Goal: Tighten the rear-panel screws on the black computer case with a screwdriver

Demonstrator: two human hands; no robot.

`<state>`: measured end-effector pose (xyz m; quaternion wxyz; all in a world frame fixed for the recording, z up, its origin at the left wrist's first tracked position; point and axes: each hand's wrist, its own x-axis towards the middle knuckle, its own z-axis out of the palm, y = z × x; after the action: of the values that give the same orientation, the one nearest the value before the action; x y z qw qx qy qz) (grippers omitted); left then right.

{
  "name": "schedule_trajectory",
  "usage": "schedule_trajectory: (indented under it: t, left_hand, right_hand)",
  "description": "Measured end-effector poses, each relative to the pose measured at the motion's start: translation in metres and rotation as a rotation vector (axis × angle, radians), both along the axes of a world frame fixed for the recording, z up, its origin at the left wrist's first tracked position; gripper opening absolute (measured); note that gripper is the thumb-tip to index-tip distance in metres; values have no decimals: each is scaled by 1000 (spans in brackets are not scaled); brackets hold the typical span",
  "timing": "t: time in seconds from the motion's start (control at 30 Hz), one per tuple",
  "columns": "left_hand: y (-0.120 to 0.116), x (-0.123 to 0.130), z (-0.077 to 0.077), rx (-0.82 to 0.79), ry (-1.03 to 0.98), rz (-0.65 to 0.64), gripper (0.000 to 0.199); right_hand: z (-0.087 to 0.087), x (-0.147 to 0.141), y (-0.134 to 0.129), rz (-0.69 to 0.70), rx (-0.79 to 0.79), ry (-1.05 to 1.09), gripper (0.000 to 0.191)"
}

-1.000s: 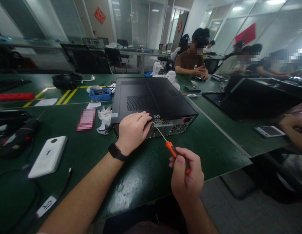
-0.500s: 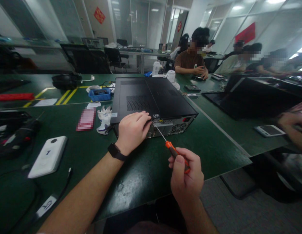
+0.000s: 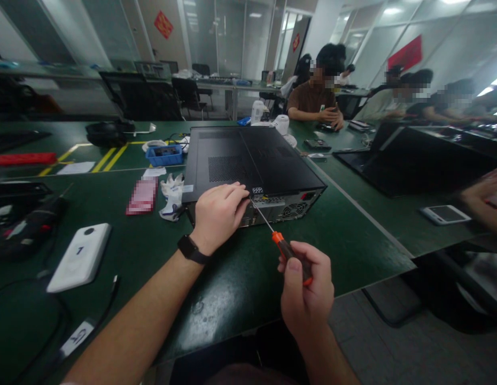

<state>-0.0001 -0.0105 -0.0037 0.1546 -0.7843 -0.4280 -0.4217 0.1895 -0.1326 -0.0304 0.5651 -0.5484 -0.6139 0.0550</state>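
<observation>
A black computer case [image 3: 268,155] lies flat on the green table [image 3: 216,299], its rear panel with fan grille toward me. My right hand [image 3: 307,278] is wrapped round the orange and black handle of a screwdriver [image 3: 277,238]. The screwdriver's thin shaft points up and left to the rear top edge of the case. At that edge is my left hand [image 3: 221,211], its fingers together and closed near the screwdriver's tip. What the left fingertips pinch, if anything, is too small to make out. A black watch is on the left wrist.
Left of the case are a blue bin [image 3: 164,156], a white glove [image 3: 172,195] and a pink packet [image 3: 142,195]. A white power bank [image 3: 79,258] and cables lie nearer left. On the right are a black laptop [image 3: 425,160], a phone [image 3: 447,214] and a person's arm. Other people sit beyond.
My right thumb and fingers have shifted very slightly on the screwdriver handle. The left hand and the case look the same.
</observation>
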Motion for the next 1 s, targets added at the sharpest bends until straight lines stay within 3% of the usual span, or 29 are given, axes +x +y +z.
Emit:
schedule_trajectory:
  t: [0.2, 0.47, 0.63, 0.8, 1.0]
  left_hand:
    - [0, 0, -1, -14, -1, 2, 11]
    - [0, 0, -1, -18, -8, -4, 12]
    - [0, 0, -1, -15, -6, -1, 12]
    - [0, 0, 0, -11, -9, -8, 11]
    - [0, 1, 0, -24, -7, -1, 12]
  right_hand:
    - [9, -4, 3, 9, 100, -60, 28]
    - [-2, 0, -2, 48, -42, 56, 23]
    - [4, -2, -2, 44, 13, 15, 33]
    - [7, -2, 0, -12, 57, -30, 28]
    - [2, -1, 0, 24, 18, 42, 24]
